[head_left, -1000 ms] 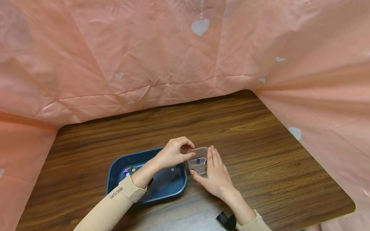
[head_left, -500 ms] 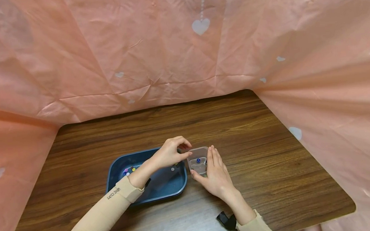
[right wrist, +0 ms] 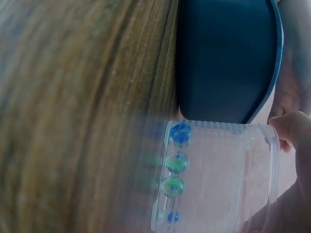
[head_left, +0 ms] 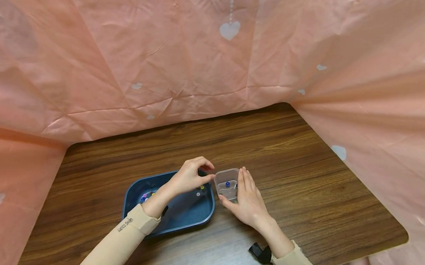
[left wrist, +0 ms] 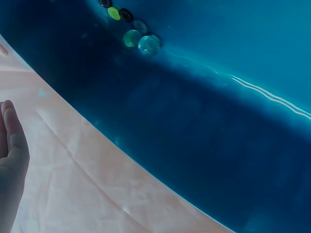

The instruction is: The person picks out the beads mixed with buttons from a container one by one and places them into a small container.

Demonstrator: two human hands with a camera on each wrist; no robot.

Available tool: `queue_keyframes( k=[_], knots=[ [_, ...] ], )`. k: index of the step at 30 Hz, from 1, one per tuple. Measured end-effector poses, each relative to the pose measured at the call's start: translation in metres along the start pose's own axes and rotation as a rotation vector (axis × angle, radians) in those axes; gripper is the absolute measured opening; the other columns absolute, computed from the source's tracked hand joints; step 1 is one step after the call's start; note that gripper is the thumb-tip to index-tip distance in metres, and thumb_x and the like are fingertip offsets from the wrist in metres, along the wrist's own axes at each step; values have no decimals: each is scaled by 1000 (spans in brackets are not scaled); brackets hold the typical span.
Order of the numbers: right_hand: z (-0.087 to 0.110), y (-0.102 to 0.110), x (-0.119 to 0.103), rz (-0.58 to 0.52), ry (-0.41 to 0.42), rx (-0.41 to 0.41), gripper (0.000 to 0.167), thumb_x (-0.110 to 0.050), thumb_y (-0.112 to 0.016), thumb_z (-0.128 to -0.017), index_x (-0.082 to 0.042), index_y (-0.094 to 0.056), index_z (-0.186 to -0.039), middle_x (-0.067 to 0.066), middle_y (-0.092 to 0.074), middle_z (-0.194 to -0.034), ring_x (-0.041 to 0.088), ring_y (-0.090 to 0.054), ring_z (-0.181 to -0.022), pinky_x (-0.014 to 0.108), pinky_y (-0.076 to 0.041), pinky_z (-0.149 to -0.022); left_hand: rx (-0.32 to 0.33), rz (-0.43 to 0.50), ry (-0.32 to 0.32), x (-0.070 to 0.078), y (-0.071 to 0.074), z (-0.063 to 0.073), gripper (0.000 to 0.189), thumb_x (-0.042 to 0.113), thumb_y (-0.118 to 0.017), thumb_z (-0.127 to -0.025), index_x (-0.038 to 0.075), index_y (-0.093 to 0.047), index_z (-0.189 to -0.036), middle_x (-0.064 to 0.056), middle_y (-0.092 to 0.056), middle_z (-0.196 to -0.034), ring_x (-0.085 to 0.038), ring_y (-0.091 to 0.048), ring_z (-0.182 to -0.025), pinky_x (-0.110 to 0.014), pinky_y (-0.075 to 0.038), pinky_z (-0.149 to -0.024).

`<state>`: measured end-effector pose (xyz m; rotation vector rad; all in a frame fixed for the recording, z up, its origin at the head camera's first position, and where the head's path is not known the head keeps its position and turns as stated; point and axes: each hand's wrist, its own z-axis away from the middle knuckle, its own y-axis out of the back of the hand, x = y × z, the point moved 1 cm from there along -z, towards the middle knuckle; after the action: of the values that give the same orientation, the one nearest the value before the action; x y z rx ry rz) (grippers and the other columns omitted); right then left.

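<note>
My left hand (head_left: pixel 187 177) hovers over the right side of the blue tub (head_left: pixel 184 224), thumb and fingers apart with nothing visible between them. Its thumb tip overlaps the left rim of a clear plastic container (head_left: pixel 225 173) in the head view. My right hand (head_left: pixel 249 202) grips that container, thumb at the near left corner and straight fingers along the right side. Inside it lie a blue marble (head_left: pixel 227 184) and, in the right wrist view, green-swirled marbles (right wrist: pixel 173 186). The tub holds green marbles (left wrist: pixel 149 44) beside small dark and yellow-green discs (left wrist: pixel 113 13).
The tub stands on a wood-grain table (head_left: pixel 288 157), directly left of the container. More small coloured pieces (head_left: pixel 144 196) lie at the tub's left end. A pink curtain (head_left: pixel 181 62) surrounds the table. A black device (head_left: pixel 260 253) sits by my right wrist.
My left hand has moved left, from over the container's rim to over the tub's right side. My right hand and the container have stayed in place.
</note>
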<state>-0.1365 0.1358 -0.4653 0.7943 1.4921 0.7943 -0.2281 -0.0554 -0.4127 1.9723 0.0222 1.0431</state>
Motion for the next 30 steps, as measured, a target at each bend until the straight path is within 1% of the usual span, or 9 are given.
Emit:
queue_keyframes(
  k=[6,9,12,16,20,24,30],
  knots=[
    [0,0,1,-3,0,1,102,-55,-60,-89,8,-12,-153,25,-12,-160,37,-11,-148,60,-27,-112,15,-16,14,-1,3,3,19,10,-73,-88,2,-66,-104,-11,-67,-100,-30,-66,-92,-33,-56,-80],
    [0,0,1,-2,0,0,102,-55,-60,-89,8,-12,-153,25,-12,-160,37,-11,-148,59,-27,-112,30,-27,17,-2,4,5,18,10,-74,-87,3,-67,-102,-8,-67,-100,-28,-66,-91,-32,-56,-80],
    [0,0,0,-5,-2,-3,102,-55,-60,-89,8,-11,-153,24,-11,-160,37,-11,-148,59,-26,-113,39,-30,18,-4,4,7,18,10,-74,-87,3,-67,-101,-8,-67,-100,-26,-66,-90,-33,-56,-79],
    [0,0,0,-7,-5,-2,102,-55,-61,-89,8,-11,-153,24,-11,-160,37,-11,-148,59,-26,-113,40,-22,20,-8,4,8,18,10,-74,-87,3,-67,-101,-9,-67,-100,-28,-66,-90,-33,-56,-80],
    [0,0,0,-4,-7,-2,102,-55,-61,-89,8,-12,-153,24,-11,-160,37,-11,-148,58,-26,-113,38,-19,24,-8,4,9,18,10,-74,-86,3,-67,-101,-13,-67,-101,-29,-66,-89,-31,-55,-79],
    [0,0,1,-6,-4,-2,102,-55,-61,-89,8,-12,-153,24,-12,-160,37,-11,-148,59,-26,-113,36,-21,33,-9,4,11,18,10,-74,-87,3,-67,-101,-13,-67,-101,-29,-66,-90,-33,-56,-79],
    [1,0,1,-4,5,6,102,-54,-61,-88,9,-13,-152,25,-12,-160,38,-12,-148,58,-26,-113,30,-34,57,-10,5,14,18,11,-74,-87,4,-67,-102,-7,-66,-99,-21,-64,-88,-34,-56,-79]
  ],
)
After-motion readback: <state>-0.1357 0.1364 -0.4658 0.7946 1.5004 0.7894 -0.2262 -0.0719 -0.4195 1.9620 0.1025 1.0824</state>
